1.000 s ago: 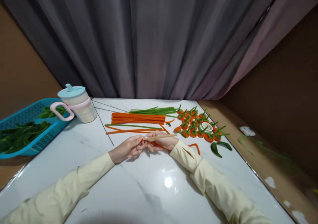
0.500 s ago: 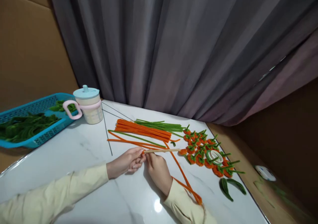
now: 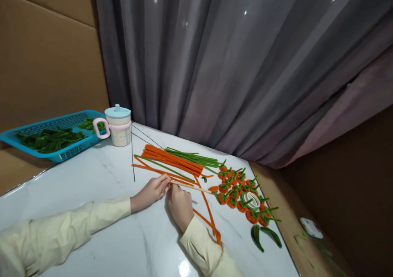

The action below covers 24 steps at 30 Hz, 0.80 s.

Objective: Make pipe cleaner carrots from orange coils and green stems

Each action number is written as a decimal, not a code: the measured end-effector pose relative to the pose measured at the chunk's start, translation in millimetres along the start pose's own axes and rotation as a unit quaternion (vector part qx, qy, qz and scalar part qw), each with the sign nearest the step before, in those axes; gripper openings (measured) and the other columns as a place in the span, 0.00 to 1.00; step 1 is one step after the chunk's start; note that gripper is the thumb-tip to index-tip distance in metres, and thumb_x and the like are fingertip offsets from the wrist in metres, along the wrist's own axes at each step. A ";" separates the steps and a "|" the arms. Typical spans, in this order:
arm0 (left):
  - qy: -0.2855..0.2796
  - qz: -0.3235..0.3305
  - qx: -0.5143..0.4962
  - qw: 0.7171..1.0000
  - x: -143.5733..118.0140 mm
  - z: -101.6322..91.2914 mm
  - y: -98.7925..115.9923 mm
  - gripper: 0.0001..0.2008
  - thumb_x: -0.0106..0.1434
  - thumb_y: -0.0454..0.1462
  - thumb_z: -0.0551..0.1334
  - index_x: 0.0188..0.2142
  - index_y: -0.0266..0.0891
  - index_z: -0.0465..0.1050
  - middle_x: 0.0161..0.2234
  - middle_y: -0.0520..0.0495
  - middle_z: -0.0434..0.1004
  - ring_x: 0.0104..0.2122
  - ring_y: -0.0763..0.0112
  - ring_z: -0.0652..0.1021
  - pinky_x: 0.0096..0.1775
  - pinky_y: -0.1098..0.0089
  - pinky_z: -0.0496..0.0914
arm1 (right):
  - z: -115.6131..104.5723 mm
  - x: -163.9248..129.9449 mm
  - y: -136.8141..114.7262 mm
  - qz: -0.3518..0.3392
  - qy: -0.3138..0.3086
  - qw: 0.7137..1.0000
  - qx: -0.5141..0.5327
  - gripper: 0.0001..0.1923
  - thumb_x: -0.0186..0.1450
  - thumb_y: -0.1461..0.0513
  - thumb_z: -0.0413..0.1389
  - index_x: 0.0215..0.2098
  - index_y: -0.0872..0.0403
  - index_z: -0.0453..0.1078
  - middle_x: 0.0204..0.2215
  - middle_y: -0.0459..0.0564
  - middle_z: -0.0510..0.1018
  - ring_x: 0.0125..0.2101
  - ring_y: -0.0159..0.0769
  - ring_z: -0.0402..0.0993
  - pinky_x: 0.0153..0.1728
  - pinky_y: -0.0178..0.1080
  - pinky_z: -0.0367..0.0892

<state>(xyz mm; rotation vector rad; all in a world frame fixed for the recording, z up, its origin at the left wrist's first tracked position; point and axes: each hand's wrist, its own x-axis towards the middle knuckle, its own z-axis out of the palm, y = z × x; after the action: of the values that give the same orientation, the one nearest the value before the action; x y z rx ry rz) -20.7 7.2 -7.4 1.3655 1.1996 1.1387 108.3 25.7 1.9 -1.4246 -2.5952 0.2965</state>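
Both my hands meet at the middle of a white marble table (image 3: 101,187). My right hand (image 3: 179,203) grips a thin wooden stick (image 3: 196,188) that points right. My left hand (image 3: 152,191) pinches the stick's near end, where an orange pipe cleaner (image 3: 207,213) starts and trails back toward my right sleeve. Just beyond my hands lie a bundle of orange pipe cleaners (image 3: 172,159) and a bundle of green ones (image 3: 193,158). To the right sits a cluster of several small orange coils with green stems (image 3: 238,189).
A white tape roll (image 3: 251,200) lies among the coils, with two green leaf shapes (image 3: 264,237) near the table's right edge. A cup with a blue lid and pink handle (image 3: 118,125) and a blue basket of green pieces (image 3: 50,136) stand at the far left. A grey curtain (image 3: 233,64) hangs behind.
The view has swung left and tilted, so the table's things sit lower and further right. My right wrist has turned, and the orange pipe cleaner now trails in a long loop by my right sleeve.
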 end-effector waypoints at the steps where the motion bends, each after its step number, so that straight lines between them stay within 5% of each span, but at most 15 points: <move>1: 0.010 0.018 0.025 0.999 -1.6 -0.4 2.2 0.18 0.64 0.49 0.53 0.24 0.40 0.56 0.17 0.57 0.56 0.17 0.78 0.58 0.21 0.75 0.55 | 0.1 -0.4 -0.4 -0.001 0.002 1.000 0.002 0.14 0.62 0.71 0.46 0.43 0.58 0.66 0.33 0.55 0.79 0.31 0.43 0.77 0.28 0.36 0.59; 7: 0.022 0.122 0.159 0.979 -2.2 -15.9 -2.3 0.05 0.61 0.39 0.55 0.32 0.41 0.66 0.24 0.51 0.67 0.22 0.71 0.67 0.27 0.71 0.63 | 5.8 -0.7 -1.4 -0.010 0.010 1.000 0.027 0.15 0.60 0.73 0.46 0.42 0.57 0.66 0.33 0.52 0.79 0.31 0.42 0.77 0.28 0.36 0.59; 14: 0.016 0.391 0.449 0.803 4.8 -33.8 -15.7 0.14 0.66 0.29 0.44 0.41 0.35 0.68 0.25 0.43 0.74 0.24 0.67 0.74 0.24 0.70 0.65 | 20.7 2.1 5.4 -0.065 0.060 0.993 0.082 0.15 0.55 0.74 0.45 0.36 0.57 0.67 0.28 0.52 0.78 0.29 0.41 0.77 0.28 0.35 0.59; 19: -0.042 0.413 0.512 0.752 11.7 -39.9 -12.6 0.13 0.68 0.29 0.46 0.39 0.31 0.69 0.22 0.45 0.72 0.22 0.67 0.72 0.22 0.69 0.63 | 25.7 4.2 9.7 -0.084 0.092 0.987 0.106 0.13 0.56 0.74 0.44 0.32 0.56 0.66 0.23 0.50 0.77 0.25 0.38 0.75 0.25 0.34 0.57; 24: -0.075 0.396 0.528 0.747 22.0 -45.3 -11.2 0.14 0.69 0.32 0.46 0.38 0.32 0.70 0.22 0.45 0.71 0.23 0.66 0.72 0.24 0.68 0.62 | 22.2 4.8 9.4 -0.078 0.066 0.988 0.118 0.14 0.57 0.74 0.44 0.36 0.57 0.66 0.25 0.51 0.78 0.24 0.38 0.75 0.25 0.34 0.56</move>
<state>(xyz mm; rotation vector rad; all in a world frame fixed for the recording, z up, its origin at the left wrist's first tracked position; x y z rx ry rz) -65.0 33.3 -12.5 2.9945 1.1835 0.7859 108.0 32.6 -21.7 -1.1173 -2.4508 0.4531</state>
